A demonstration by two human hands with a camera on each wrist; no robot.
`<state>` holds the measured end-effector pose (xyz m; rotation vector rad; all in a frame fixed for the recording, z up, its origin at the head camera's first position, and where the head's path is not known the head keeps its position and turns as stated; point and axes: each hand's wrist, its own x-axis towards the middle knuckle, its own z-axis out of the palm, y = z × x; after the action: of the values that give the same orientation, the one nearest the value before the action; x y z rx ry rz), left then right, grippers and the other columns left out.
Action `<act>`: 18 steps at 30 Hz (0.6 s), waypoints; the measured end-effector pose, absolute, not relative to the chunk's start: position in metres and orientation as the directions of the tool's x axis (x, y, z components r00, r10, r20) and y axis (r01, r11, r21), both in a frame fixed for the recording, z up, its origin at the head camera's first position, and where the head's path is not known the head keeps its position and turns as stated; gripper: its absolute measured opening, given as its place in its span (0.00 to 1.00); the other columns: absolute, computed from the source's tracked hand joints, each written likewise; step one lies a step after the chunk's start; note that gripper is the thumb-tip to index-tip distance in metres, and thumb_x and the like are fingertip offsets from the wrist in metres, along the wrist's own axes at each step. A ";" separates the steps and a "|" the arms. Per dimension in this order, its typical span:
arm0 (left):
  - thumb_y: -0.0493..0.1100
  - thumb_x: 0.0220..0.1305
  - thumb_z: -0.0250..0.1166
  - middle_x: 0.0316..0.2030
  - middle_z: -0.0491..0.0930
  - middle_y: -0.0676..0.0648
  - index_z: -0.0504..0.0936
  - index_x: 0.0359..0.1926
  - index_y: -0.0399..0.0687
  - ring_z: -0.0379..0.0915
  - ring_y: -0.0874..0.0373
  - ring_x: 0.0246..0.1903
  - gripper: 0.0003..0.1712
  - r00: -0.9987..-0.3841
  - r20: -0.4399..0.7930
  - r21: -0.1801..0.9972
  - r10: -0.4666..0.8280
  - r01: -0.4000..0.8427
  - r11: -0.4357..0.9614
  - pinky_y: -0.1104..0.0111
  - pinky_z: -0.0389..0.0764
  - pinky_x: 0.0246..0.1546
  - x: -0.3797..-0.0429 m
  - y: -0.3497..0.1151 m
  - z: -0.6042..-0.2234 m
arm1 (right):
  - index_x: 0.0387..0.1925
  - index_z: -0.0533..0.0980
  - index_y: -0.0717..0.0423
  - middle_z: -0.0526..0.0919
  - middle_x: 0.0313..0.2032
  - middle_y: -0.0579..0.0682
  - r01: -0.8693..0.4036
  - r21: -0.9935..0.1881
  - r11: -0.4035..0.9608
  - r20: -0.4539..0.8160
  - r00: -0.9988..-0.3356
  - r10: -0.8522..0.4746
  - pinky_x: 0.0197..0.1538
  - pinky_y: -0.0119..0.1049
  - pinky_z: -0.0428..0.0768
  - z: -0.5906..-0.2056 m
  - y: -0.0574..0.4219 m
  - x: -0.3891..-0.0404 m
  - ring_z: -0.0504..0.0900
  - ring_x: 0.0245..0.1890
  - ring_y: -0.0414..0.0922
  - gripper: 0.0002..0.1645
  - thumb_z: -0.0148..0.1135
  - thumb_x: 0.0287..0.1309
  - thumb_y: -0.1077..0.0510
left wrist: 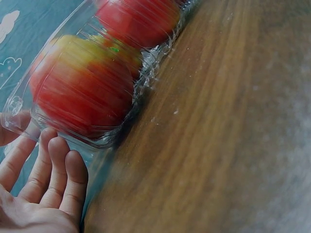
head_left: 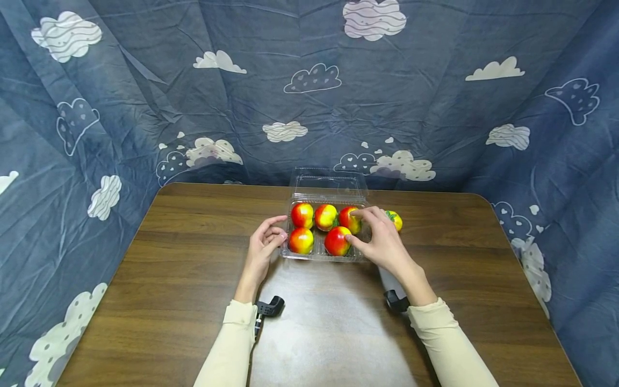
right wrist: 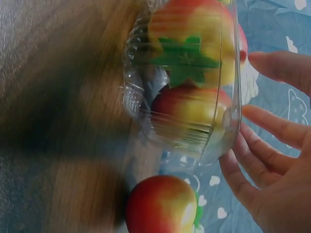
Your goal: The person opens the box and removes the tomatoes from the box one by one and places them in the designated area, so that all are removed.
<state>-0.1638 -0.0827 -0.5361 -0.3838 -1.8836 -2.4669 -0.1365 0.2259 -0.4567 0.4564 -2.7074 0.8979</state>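
Note:
A clear plastic clamshell box (head_left: 319,257) holds several red-and-yellow round fruits, some showing green star-shaped leaves; their exact kind is unclear. My left hand (head_left: 261,248) is at the box's left side, relaxed fingertips against the plastic beside the front-left fruit (left wrist: 82,87). Over the box's right side is my right hand (head_left: 387,244), thumb and forefinger spread. Its thumb tip overlaps the edge of the front-right fruit (head_left: 337,241), and its forefinger reaches over the back-right fruit (head_left: 347,218). In the right wrist view, the other fingers lie along the right wall, around nothing.
Behind the box its clear lid (head_left: 330,183) stands raised. Another such fruit (head_left: 395,220) sits on the wooden table (head_left: 193,279) just right of the box, partly behind my right hand. A blue cloud-patterned curtain (head_left: 271,113) hangs along the table's back and sides.

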 end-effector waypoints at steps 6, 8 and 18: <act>0.26 0.70 0.64 0.36 0.81 0.48 0.76 0.67 0.31 0.77 0.61 0.32 0.25 -0.970 0.202 0.949 0.138 0.159 -0.272 0.76 0.82 0.38 -0.164 -0.083 -0.537 | 0.58 0.81 0.60 0.81 0.51 0.57 -0.365 -0.541 0.758 0.320 -0.922 -0.217 0.50 0.48 0.76 -0.457 0.222 -0.134 0.78 0.46 0.56 0.32 0.79 0.56 0.50; 0.26 0.70 0.64 0.36 0.81 0.48 0.76 0.66 0.31 0.77 0.62 0.33 0.25 -0.971 0.199 0.949 0.135 0.157 -0.272 0.76 0.82 0.38 -0.163 -0.083 -0.536 | 0.57 0.81 0.60 0.81 0.50 0.56 -0.364 -0.542 0.757 0.313 -0.924 -0.220 0.48 0.46 0.76 -0.456 0.221 -0.134 0.79 0.45 0.56 0.31 0.80 0.56 0.51; 0.26 0.69 0.64 0.36 0.81 0.48 0.76 0.67 0.30 0.78 0.62 0.35 0.25 -0.970 0.203 0.949 0.134 0.162 -0.269 0.76 0.82 0.39 -0.164 -0.083 -0.536 | 0.52 0.82 0.61 0.83 0.42 0.56 -0.385 -0.542 0.747 0.286 -0.920 -0.267 0.42 0.42 0.81 -0.456 0.214 -0.131 0.82 0.39 0.54 0.27 0.81 0.54 0.54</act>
<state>-0.1639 -0.0828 -0.5365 -0.3818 -1.8886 -2.4589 -0.1308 0.2144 -0.4563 0.5202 -2.7556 0.9178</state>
